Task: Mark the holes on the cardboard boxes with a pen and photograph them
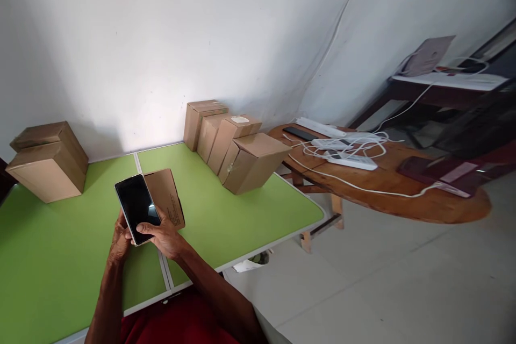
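A smartphone [137, 204] with a dark screen is held tilted above the green table [226, 226]. My left hand [120, 239] closes round its lower left edge, most of its fingers hidden behind the phone. My right hand [166, 234] grips the lower right side, its thumb lying across the screen. Directly behind the phone lies a brown cardboard box [166, 191] with dark printing near its right edge. The phone covers the left part of that box.
Cardboard boxes [256, 158] stand in a row at the table's back right, and more boxes [50, 166] sit at the back left. To the right, a wooden table [387, 199] carries white power strips [350, 160], tangled cables and a dark red item [439, 172].
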Tool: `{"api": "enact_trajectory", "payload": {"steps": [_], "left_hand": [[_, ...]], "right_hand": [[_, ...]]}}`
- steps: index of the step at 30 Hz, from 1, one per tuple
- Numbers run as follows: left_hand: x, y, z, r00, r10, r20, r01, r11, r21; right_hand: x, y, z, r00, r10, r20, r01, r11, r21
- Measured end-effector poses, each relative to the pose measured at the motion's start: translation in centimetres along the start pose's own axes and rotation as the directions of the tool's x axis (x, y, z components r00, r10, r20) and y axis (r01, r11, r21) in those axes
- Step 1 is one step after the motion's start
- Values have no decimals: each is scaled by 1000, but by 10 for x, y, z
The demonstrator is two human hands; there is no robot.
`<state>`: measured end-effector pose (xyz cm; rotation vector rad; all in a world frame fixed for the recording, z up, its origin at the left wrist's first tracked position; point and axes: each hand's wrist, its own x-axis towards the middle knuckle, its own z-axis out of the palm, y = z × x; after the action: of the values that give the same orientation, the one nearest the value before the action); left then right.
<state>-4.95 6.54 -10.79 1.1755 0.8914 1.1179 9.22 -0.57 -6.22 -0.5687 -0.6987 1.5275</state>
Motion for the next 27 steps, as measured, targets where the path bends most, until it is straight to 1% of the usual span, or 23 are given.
{"api": "enact_trajectory", "payload": {"steps": [5, 9, 14, 17, 20, 22, 25, 27], "left_hand": [[0, 3, 0, 999, -10, 33, 10, 1000, 6], [1, 4, -1, 999, -8, 31, 7, 1000, 9], [2, 5, -1, 1000, -27, 9, 27, 1000, 7], [2, 7, 2, 999, -37, -2, 37, 999, -8], [2, 11, 4, 998, -57, -26, 56, 998, -12], [1, 13, 5, 995, -71, -63, 71, 997, -12], [2, 15, 2, 987, -86, -136, 84, 996, -21], [3, 15, -1, 979, -93, -182, 90, 996, -25]], "right_hand": [[1, 3, -3, 1000, -11, 7, 11, 1000, -17], [1, 2, -3, 1000, -13, 13, 13, 1000, -27], [-4, -4, -4, 1000, -30, -6, 30, 999, -32], [-9, -13, -9, 998, -50, -46, 48, 998, -46], [-18, -27, -21, 990, -82, -118, 72, 994, -81], [-24, -40, -33, 976, -120, -183, 100, 988, -114], [-31, -58, -56, 937, -188, -293, 141, 975, -174], [-33, -68, -74, 904, -210, -372, 130, 965, -228]]}}
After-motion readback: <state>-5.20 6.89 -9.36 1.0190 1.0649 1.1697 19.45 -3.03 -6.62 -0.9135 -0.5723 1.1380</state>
